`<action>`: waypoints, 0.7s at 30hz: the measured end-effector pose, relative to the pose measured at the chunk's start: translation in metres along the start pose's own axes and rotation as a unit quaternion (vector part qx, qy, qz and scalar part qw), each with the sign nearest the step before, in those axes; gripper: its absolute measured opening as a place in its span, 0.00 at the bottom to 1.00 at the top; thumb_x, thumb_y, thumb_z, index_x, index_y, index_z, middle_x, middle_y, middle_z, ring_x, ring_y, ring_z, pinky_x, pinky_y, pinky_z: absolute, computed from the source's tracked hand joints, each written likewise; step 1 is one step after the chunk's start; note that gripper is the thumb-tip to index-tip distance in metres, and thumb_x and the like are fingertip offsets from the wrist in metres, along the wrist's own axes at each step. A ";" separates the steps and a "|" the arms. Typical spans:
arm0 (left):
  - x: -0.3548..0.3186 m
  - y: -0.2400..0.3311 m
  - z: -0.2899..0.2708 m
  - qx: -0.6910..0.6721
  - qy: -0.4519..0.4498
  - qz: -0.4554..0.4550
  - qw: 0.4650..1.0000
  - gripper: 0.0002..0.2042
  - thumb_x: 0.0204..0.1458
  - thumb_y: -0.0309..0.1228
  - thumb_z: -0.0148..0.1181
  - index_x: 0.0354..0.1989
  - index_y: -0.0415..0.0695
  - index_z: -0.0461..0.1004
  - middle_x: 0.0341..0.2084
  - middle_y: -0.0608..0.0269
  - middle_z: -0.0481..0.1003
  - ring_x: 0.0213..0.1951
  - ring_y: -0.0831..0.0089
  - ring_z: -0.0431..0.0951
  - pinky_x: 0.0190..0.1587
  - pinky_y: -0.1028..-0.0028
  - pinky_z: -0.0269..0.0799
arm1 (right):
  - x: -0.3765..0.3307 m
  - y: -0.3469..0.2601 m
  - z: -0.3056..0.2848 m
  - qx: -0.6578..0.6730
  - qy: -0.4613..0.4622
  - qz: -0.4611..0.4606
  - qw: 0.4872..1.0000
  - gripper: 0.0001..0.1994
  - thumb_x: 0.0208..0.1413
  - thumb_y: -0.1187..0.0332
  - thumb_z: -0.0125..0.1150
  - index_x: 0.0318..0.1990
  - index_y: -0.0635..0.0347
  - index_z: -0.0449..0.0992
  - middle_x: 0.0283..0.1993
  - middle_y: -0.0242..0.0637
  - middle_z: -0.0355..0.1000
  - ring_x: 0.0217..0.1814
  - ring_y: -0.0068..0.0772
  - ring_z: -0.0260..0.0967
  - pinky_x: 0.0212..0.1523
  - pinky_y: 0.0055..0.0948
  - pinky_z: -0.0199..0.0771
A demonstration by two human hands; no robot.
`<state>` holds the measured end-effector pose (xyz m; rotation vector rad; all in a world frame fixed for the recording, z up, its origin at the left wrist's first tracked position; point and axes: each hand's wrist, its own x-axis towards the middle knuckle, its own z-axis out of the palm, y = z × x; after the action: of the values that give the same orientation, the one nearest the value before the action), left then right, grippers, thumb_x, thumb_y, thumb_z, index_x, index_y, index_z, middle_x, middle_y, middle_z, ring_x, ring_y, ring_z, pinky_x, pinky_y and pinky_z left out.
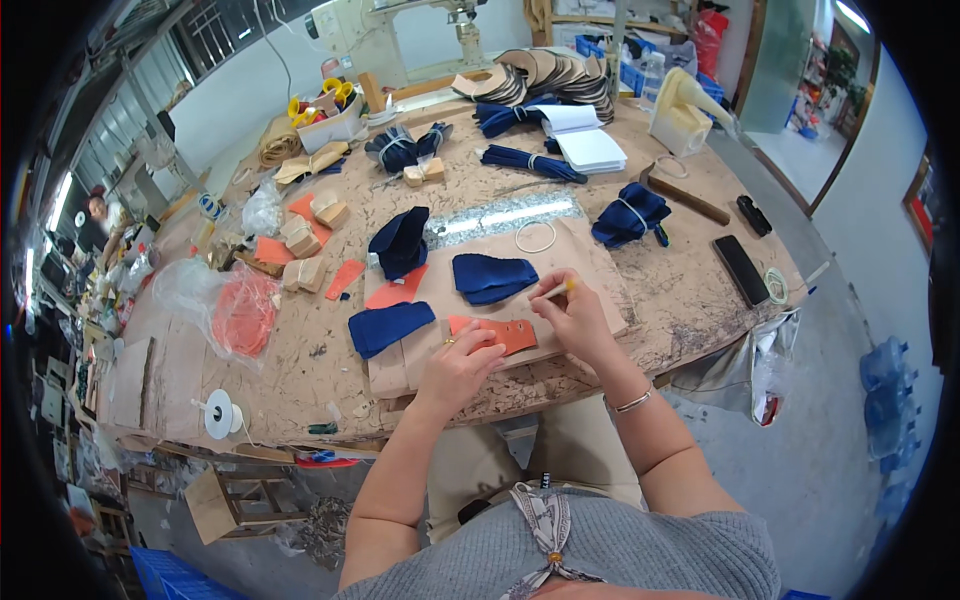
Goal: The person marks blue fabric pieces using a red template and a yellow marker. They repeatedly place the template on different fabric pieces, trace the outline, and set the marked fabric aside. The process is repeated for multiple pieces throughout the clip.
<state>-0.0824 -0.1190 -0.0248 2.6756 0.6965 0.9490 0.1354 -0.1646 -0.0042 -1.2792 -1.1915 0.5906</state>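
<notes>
My left hand (464, 362) presses down on an orange flat piece (512, 335) with small holes, fingers together at its left end. In my right hand (578, 318), thumb and fingers pinch a slim, pen-like tool (555, 291) with a yellow part. Its tip is too small to make out, just right of a dark blue cut piece (493, 277). Another dark blue piece (391, 328) lies to the left of my left hand. All this is on or beside a pale board (590, 262). Behind it stands a dark blue folded stack (400, 243), near another orange piece (398, 289).
Tied blue bundles (631, 215), a hammer (690, 198) and a dark oblong block (740, 270) lie to the right. Leftward are wooden blocks (303, 274), a plastic bag with orange pieces (243, 312) and a thread spool (222, 414). A sewing machine (400, 40) stands behind.
</notes>
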 end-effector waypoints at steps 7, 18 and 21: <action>-0.002 -0.004 0.001 0.009 0.002 0.014 1.000 0.09 0.49 0.34 0.67 0.39 0.50 0.81 0.44 0.63 0.77 0.55 0.57 0.76 0.48 0.63 0.77 | -0.005 0.000 0.019 -0.089 -0.069 -0.033 0.993 0.07 0.57 0.77 0.61 0.40 0.63 0.69 0.30 0.43 0.73 0.31 0.41 0.75 0.34 0.32 0.75; 0.000 -0.003 0.001 0.000 -0.003 0.008 1.000 0.08 0.49 0.33 0.67 0.38 0.49 0.81 0.42 0.65 0.77 0.55 0.62 0.75 0.47 0.64 0.76 | -0.006 -0.004 0.018 -0.136 -0.081 -0.091 0.983 0.07 0.55 0.78 0.61 0.38 0.63 0.68 0.29 0.46 0.70 0.30 0.49 0.71 0.31 0.37 0.71; 0.000 -0.002 0.001 -0.001 -0.005 0.006 1.000 0.08 0.49 0.33 0.66 0.38 0.49 0.81 0.42 0.65 0.77 0.54 0.62 0.76 0.47 0.64 0.76 | -0.007 -0.003 0.019 -0.149 -0.077 -0.107 0.980 0.07 0.55 0.78 0.61 0.38 0.63 0.68 0.29 0.46 0.70 0.30 0.48 0.72 0.31 0.36 0.71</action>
<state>-0.0828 -0.1173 -0.0268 2.6844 0.6784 0.9374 0.1150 -0.1640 -0.0061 -1.3484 -1.5700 0.3673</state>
